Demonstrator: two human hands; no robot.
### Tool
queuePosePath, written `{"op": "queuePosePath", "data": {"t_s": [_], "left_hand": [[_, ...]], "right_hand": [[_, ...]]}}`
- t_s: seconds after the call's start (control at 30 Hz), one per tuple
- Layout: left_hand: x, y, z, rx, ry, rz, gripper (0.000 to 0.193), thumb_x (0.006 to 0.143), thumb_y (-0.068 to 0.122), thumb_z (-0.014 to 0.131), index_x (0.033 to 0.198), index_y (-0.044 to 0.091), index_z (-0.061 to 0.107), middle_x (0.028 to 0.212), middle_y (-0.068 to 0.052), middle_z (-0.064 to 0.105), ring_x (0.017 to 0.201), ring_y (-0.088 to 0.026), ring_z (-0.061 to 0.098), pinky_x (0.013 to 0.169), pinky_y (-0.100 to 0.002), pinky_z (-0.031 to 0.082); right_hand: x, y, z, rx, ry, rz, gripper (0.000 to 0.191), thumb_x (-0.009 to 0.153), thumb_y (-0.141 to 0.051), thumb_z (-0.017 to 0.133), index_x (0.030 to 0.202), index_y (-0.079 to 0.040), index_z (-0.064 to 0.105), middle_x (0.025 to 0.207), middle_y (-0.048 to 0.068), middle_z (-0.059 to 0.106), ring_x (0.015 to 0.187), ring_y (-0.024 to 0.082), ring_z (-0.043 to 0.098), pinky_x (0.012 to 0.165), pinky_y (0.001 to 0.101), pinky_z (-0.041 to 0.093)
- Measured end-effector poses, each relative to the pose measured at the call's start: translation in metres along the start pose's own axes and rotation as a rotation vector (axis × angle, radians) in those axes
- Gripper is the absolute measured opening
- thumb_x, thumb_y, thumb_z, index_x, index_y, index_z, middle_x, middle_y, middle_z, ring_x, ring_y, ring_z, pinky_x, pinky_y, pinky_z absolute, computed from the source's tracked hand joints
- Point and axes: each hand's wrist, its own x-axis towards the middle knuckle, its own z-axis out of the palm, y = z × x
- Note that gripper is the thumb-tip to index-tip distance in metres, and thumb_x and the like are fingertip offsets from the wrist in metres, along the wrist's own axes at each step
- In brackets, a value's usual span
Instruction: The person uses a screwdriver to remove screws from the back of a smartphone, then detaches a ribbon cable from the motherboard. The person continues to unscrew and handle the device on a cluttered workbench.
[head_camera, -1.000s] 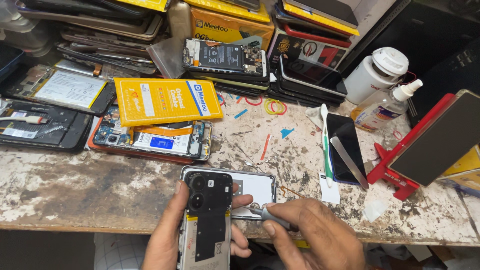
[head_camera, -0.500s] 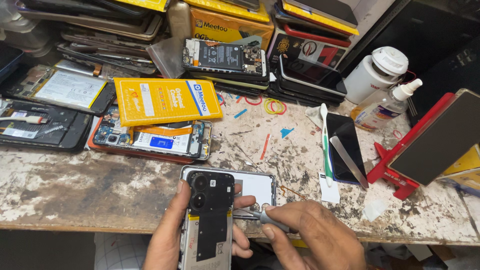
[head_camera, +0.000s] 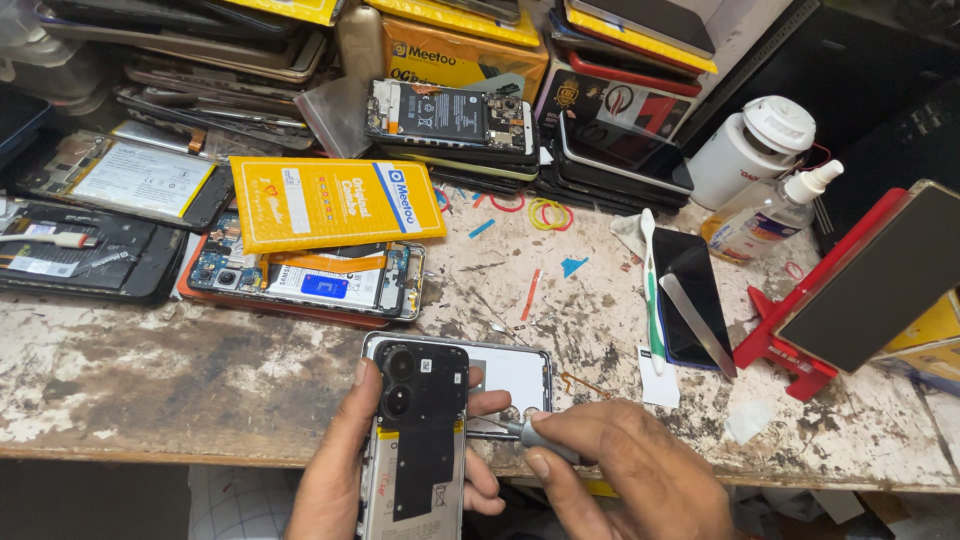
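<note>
Over our stained bench (head_camera: 150, 390), near edge, our left hand (head_camera: 340, 480) clasps the opened phone (head_camera: 415, 440) by its stiff, probably fragile sides while our right hand (head_camera: 630, 480) pinches a small screwdriver (head_camera: 530, 432) against it.

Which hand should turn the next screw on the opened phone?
Probably the right hand: it already holds the grey-handled screwdriver, tip at the side of the opened phone with the black camera plate. The left hand is busy gripping that phone.
</note>
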Motion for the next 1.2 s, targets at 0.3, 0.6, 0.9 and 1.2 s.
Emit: {"op": "queuePosePath", "data": {"t_s": [0.3,0.6,0.9,1.2], "left_hand": [[-0.001,0.0,0.002,-0.005,0.019,-0.003,0.09,0.096,0.067,0.03,0.145,-0.007,0.046,0.136,-0.041,0.059,0.073,-0.038,0.075,0.067,-0.05,0.065],[0.0,-0.001,0.003,-0.022,0.042,-0.025,0.091,0.094,0.067,0.029,0.147,-0.005,0.048,0.133,-0.039,0.06,0.071,-0.038,0.075,0.066,-0.05,0.065],[-0.001,-0.002,0.007,0.045,0.086,0.011,0.088,0.095,0.064,0.028,0.143,-0.006,0.051,0.122,-0.041,0.067,0.067,-0.038,0.075,0.061,-0.049,0.065],[0.0,-0.003,0.005,0.021,0.05,-0.003,0.088,0.094,0.065,0.029,0.143,-0.005,0.05,0.124,-0.04,0.066,0.069,-0.039,0.075,0.064,-0.052,0.065]], "right_hand": [[0.002,0.006,0.0,0.002,-0.088,-0.046,0.021,0.081,-0.008,0.083,0.098,-0.003,0.072,0.09,0.011,0.077,0.084,0.018,0.08,0.073,0.0314,0.063],[-0.002,0.011,0.0,-0.026,-0.119,-0.03,0.023,0.084,-0.015,0.082,0.101,-0.003,0.073,0.087,0.01,0.077,0.084,0.019,0.08,0.072,0.032,0.062],[-0.003,0.013,-0.002,-0.05,-0.137,0.029,0.021,0.088,-0.016,0.078,0.104,-0.004,0.075,0.08,0.009,0.076,0.076,0.018,0.08,0.068,0.0325,0.061],[-0.001,0.01,-0.002,-0.036,-0.09,-0.008,0.019,0.087,-0.014,0.079,0.102,-0.003,0.075,0.081,0.009,0.076,0.077,0.018,0.079,0.069,0.0309,0.061]]}}
